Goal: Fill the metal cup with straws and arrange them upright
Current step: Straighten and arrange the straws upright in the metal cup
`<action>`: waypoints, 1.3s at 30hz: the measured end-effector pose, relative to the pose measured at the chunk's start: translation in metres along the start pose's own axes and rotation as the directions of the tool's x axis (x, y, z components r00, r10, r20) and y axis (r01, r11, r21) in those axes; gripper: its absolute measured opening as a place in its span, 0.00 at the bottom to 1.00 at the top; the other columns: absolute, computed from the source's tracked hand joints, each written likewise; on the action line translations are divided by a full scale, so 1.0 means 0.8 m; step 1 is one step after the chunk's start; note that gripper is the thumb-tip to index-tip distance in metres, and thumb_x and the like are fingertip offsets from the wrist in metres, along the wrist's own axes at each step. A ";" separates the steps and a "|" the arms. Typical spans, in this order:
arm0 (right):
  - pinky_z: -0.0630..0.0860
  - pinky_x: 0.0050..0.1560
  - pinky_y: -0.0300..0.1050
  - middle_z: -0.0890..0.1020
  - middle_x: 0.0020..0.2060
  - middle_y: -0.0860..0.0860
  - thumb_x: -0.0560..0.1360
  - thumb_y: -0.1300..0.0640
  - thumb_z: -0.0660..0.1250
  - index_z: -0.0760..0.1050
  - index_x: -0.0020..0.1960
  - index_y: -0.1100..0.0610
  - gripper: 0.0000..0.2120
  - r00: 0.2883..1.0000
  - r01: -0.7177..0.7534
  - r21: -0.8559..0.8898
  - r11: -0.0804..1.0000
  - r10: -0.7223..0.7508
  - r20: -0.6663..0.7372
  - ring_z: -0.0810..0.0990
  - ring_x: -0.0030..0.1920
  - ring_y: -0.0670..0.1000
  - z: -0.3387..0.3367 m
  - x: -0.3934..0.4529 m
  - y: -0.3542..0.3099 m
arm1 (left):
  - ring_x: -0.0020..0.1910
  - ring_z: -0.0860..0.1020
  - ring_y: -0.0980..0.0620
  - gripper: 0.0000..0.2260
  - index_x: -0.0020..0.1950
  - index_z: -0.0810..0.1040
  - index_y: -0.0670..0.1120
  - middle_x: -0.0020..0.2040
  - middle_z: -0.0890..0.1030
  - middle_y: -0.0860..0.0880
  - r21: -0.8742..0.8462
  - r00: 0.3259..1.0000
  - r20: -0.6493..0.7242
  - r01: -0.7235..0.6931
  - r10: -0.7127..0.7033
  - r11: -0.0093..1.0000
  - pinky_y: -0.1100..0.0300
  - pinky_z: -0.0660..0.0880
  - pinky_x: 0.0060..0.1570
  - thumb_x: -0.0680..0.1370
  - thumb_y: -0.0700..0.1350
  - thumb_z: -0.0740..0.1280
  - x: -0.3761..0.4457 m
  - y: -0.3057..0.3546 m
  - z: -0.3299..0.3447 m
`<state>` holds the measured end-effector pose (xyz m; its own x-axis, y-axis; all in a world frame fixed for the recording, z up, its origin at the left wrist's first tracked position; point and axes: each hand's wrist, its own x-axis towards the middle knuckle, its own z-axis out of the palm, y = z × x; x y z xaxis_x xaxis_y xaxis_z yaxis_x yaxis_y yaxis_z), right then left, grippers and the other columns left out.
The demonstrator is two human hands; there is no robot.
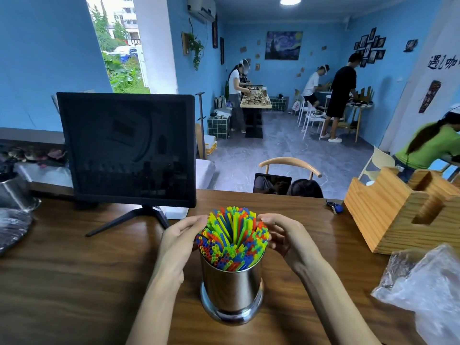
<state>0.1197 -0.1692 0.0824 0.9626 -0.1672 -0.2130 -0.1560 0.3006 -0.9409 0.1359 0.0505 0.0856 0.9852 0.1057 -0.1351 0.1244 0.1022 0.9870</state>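
Cup: one metal cup [232,285] is standing upright on the near tabletop [74,270], centred between both arms.
Straws: straws [232,232] (too many for counting) are pointing up, fanning outward.
Left hand: left hand [180,239] is touching the bundle's left side, fingers loosely curled.
Right hand: right hand [283,235] is cupping the right side, equally near.
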 end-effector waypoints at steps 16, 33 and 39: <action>0.73 0.34 0.31 0.87 0.42 0.63 0.72 0.70 0.73 0.84 0.47 0.61 0.07 0.873 0.437 -0.014 0.899 -0.421 0.247 0.83 0.36 0.46 0.069 -0.046 -0.086 | 0.46 0.80 0.60 0.03 0.46 0.85 0.57 0.44 0.84 0.62 0.328 0.790 0.205 -0.612 0.578 0.719 0.65 0.74 0.47 0.75 0.48 0.75 -0.047 0.050 0.044; 0.75 0.37 0.37 0.85 0.36 0.55 0.68 0.54 0.74 0.82 0.46 0.60 0.11 0.893 0.420 0.020 0.907 -0.417 0.168 0.83 0.36 0.48 0.003 -0.022 -0.071 | 0.46 0.85 0.54 0.06 0.49 0.82 0.48 0.43 0.87 0.49 -0.062 0.759 -0.275 -0.626 0.590 0.777 0.56 0.81 0.49 0.75 0.41 0.76 -0.037 0.067 0.019; 0.80 0.38 0.40 0.86 0.38 0.51 0.75 0.59 0.71 0.82 0.49 0.56 0.04 0.806 0.592 0.138 0.794 -0.580 -0.122 0.87 0.40 0.52 0.012 -0.014 -0.088 | 0.46 0.83 0.63 0.04 0.38 0.87 0.57 0.42 0.86 0.60 0.451 0.932 0.241 -0.354 0.270 0.819 0.57 0.78 0.54 0.72 0.54 0.77 -0.015 0.044 0.001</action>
<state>0.1217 -0.1797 0.1534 0.8389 -0.4236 0.3418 0.4768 0.2687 -0.8369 0.1288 0.0517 0.1219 0.9803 -0.1126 0.1620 -0.1939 -0.3999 0.8958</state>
